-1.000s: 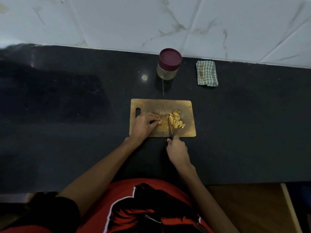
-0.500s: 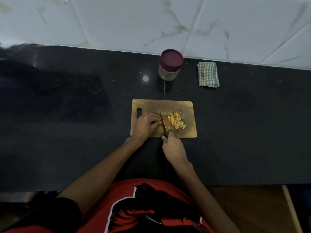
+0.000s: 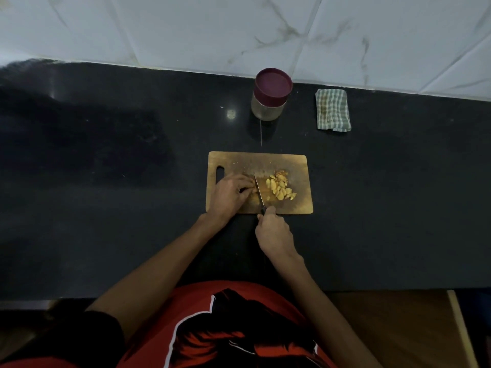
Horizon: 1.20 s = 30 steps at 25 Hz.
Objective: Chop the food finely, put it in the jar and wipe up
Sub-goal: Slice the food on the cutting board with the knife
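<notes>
A wooden chopping board [image 3: 300, 166] lies on the black counter [image 3: 106, 181]. A heap of yellow cut pieces [image 3: 280, 188] sits on its middle right. My left hand [image 3: 229, 193] rests on the board with curled fingers pinching a small piece of food that is mostly hidden. My right hand [image 3: 273, 232] grips the handle of a knife [image 3: 259, 192], whose blade lies right against my left fingertips, left of the heap. A jar [image 3: 271, 95] with a closed maroon lid stands behind the board. A folded checked cloth [image 3: 332, 110] lies to its right.
A white marble-patterned tiled wall [image 3: 239, 30] rises behind the counter. The counter's front edge runs just before my red shirt. A wooden surface [image 3: 398, 328] shows below at lower right.
The knife has shifted left from beside the heap to against my left fingertips, its blade now angled. My left hand has stayed on the board.
</notes>
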Motion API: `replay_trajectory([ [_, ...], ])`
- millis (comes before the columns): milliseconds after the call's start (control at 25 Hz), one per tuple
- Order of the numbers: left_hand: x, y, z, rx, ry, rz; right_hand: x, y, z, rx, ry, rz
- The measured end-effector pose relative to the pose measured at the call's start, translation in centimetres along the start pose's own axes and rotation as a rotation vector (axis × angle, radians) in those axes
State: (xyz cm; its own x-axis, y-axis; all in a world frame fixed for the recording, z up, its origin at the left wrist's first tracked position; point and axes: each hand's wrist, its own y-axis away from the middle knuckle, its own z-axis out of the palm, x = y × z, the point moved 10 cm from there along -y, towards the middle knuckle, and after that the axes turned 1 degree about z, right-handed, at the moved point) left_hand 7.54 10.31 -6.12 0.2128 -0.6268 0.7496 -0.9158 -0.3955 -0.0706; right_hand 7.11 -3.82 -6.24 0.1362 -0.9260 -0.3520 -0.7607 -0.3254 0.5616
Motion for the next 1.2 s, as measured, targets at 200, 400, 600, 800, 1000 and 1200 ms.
replay_trajectory([
  [200,0.2,-0.1,-0.1,-0.001,-0.011,0.015,-0.6,-1.1,-0.3,-0.017,0.013,0.004],
  [400,0.1,0.1,-0.1,0.01,-0.013,0.006,-0.8,-1.3,0.0,-0.011,0.033,0.014],
  [600,0.6,0.1,-0.4,0.02,-0.018,0.009,-1.8,-1.8,-0.5,0.002,0.038,0.018],
  [800,0.6,0.2,-0.3,0.013,-0.042,0.014,-2.0,-1.9,-0.7,-0.011,0.031,0.023],
  [1000,1.0,0.3,-0.6,0.025,-0.067,0.021,-2.0,-1.5,-0.7,0.009,-0.006,-0.02],
  [1200,0.9,0.2,-0.2,0.003,-0.072,0.0,-0.5,0.7,0.1,0.034,0.034,0.003],
])
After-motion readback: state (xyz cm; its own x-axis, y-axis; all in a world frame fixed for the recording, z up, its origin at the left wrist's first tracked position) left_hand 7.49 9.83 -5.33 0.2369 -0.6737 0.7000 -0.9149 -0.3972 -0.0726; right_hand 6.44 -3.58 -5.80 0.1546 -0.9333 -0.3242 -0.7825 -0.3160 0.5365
